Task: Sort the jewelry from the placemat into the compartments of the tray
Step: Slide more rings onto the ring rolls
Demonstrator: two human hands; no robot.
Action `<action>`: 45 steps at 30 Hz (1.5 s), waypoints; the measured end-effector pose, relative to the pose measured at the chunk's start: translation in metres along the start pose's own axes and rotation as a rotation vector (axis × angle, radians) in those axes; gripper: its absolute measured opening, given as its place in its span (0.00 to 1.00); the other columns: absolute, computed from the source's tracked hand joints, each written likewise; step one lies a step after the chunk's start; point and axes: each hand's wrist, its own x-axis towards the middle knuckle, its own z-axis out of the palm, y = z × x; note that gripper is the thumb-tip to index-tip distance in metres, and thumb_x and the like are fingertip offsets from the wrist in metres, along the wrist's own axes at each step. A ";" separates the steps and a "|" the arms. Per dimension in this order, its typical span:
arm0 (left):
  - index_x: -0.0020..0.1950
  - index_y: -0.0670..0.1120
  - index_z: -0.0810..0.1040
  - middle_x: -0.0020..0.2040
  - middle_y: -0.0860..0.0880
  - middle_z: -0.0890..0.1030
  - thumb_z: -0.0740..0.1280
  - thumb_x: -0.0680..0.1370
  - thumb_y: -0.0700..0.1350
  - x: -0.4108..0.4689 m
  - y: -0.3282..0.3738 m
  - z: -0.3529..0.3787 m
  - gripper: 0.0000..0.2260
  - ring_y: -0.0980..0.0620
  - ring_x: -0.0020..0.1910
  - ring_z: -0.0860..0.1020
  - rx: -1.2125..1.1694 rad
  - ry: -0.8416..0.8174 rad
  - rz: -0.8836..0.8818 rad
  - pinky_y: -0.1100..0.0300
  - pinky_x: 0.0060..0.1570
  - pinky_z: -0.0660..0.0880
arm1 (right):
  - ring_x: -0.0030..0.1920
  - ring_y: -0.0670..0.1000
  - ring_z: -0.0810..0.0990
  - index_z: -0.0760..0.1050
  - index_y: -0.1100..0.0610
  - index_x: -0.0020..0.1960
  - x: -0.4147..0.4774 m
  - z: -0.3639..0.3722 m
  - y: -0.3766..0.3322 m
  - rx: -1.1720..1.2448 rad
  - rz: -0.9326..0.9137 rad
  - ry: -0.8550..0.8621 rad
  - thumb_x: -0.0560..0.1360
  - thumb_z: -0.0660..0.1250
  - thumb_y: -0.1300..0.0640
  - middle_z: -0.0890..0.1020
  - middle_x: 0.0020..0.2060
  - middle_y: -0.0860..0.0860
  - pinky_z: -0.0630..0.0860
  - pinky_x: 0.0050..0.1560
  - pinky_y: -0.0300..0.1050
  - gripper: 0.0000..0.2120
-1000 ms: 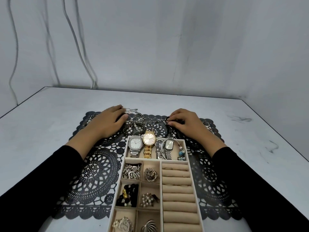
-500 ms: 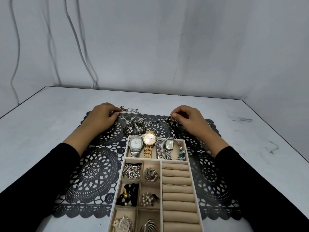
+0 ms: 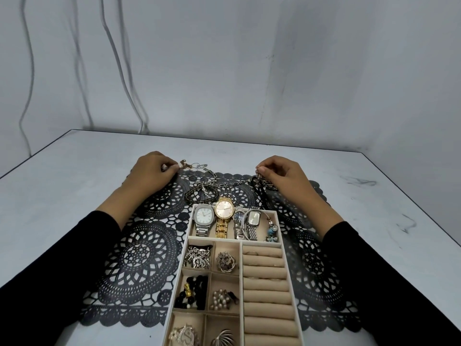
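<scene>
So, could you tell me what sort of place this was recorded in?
Probably a plain staged work area, not a lived-in room: a bare grey wall with loose cables hanging down it, and a pale table carrying a black lace placemat and a jewelry tray.

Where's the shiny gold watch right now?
In the head view, the gold watch lies in the far compartment of the tray, between the white-faced silver watch on its left and the small blue-faced watch on its right.
</scene>
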 end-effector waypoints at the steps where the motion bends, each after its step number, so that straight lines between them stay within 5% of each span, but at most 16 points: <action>1: 0.51 0.49 0.85 0.49 0.47 0.80 0.69 0.77 0.48 0.001 0.001 0.000 0.08 0.49 0.48 0.76 0.002 -0.007 0.000 0.57 0.50 0.70 | 0.51 0.57 0.80 0.80 0.54 0.47 0.000 0.000 0.000 0.006 0.005 -0.002 0.75 0.69 0.55 0.83 0.46 0.56 0.78 0.52 0.46 0.03; 7: 0.47 0.48 0.85 0.46 0.51 0.81 0.70 0.76 0.47 0.006 0.007 0.000 0.05 0.52 0.46 0.75 -0.008 -0.032 -0.061 0.59 0.47 0.67 | 0.47 0.51 0.79 0.80 0.55 0.47 0.000 0.000 0.002 0.028 0.018 -0.003 0.75 0.69 0.55 0.82 0.47 0.58 0.77 0.45 0.35 0.03; 17: 0.48 0.46 0.80 0.45 0.53 0.81 0.67 0.78 0.44 0.003 0.020 -0.004 0.03 0.54 0.47 0.75 -0.200 0.072 -0.044 0.63 0.50 0.66 | 0.49 0.54 0.81 0.81 0.55 0.47 -0.002 0.001 -0.002 0.052 0.019 0.004 0.74 0.70 0.55 0.84 0.46 0.54 0.78 0.53 0.45 0.04; 22: 0.48 0.47 0.78 0.47 0.53 0.84 0.67 0.79 0.45 0.002 0.030 -0.012 0.03 0.55 0.49 0.81 -0.439 0.139 -0.058 0.70 0.43 0.73 | 0.46 0.47 0.82 0.83 0.56 0.47 -0.002 0.000 -0.010 0.106 0.009 0.034 0.73 0.72 0.58 0.85 0.43 0.51 0.79 0.51 0.38 0.04; 26: 0.51 0.43 0.76 0.49 0.52 0.85 0.65 0.81 0.42 0.002 0.041 -0.022 0.03 0.58 0.52 0.82 -0.667 0.130 -0.004 0.60 0.57 0.76 | 0.44 0.44 0.82 0.83 0.56 0.47 -0.001 -0.002 -0.016 0.171 0.023 0.061 0.73 0.71 0.59 0.85 0.42 0.50 0.78 0.47 0.34 0.04; 35: 0.47 0.46 0.77 0.42 0.48 0.85 0.64 0.80 0.37 -0.004 0.068 -0.041 0.06 0.49 0.46 0.84 -0.899 0.132 0.047 0.57 0.52 0.79 | 0.42 0.47 0.83 0.83 0.57 0.46 -0.004 -0.002 -0.029 0.319 0.015 0.092 0.72 0.72 0.62 0.85 0.39 0.51 0.78 0.43 0.38 0.04; 45: 0.49 0.40 0.76 0.43 0.45 0.84 0.64 0.80 0.36 -0.020 0.089 -0.063 0.02 0.50 0.42 0.84 -0.963 0.158 0.058 0.58 0.51 0.81 | 0.41 0.48 0.83 0.83 0.59 0.46 -0.013 0.002 -0.051 0.394 -0.010 0.099 0.71 0.72 0.64 0.85 0.38 0.53 0.79 0.43 0.40 0.04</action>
